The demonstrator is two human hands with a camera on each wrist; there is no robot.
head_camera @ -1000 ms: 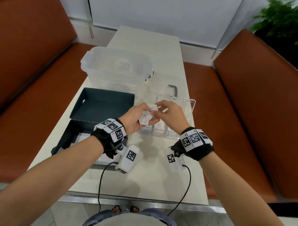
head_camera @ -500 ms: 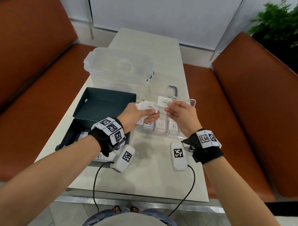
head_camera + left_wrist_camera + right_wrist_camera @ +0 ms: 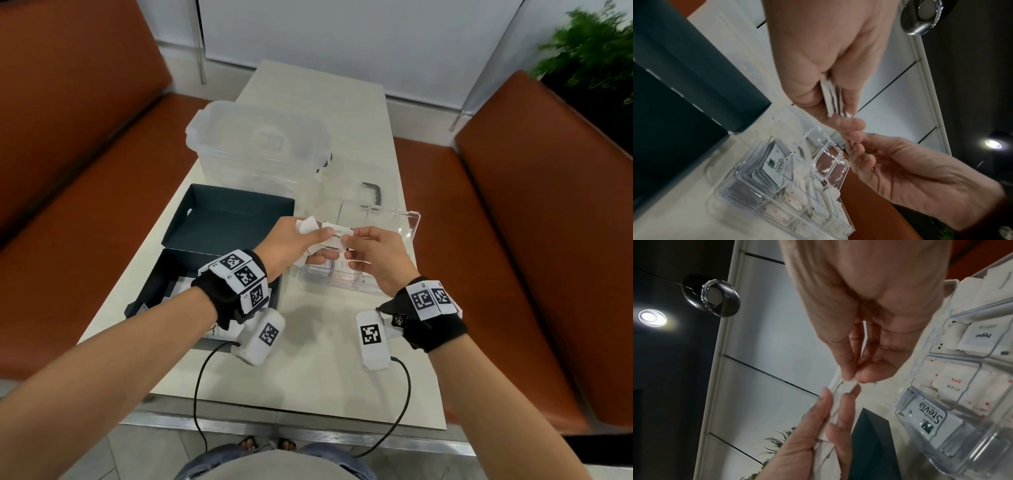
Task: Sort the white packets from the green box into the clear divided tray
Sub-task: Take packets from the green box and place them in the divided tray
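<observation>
My left hand [image 3: 322,244] grips a small stack of white packets [image 3: 308,226] above the left edge of the clear divided tray [image 3: 412,224]. My right hand [image 3: 350,237] pinches the end of one packet [image 3: 337,236] of that stack between thumb and forefinger. The right wrist view shows this pinch on the packet [image 3: 844,383], with the left hand's fingers [image 3: 830,431] below. In the left wrist view the stack [image 3: 833,97] sits edge-on in my palm. The tray [image 3: 953,288] holds Stevia, Salt and Pepper packets in separate compartments. The green box [image 3: 161,291] lies left, with more packets inside.
The box's lid [image 3: 226,219] lies open-side up behind the box. A large clear storage bin [image 3: 257,147] stands behind it, with a grey handle [image 3: 373,193] beside the tray. Brown benches flank the narrow table [image 3: 318,377]. Cables hang off the near table edge.
Half a second ago my hands were apart, each with a packet. The right hand has come back to the left hand's stack and now pinches a packet there.
</observation>
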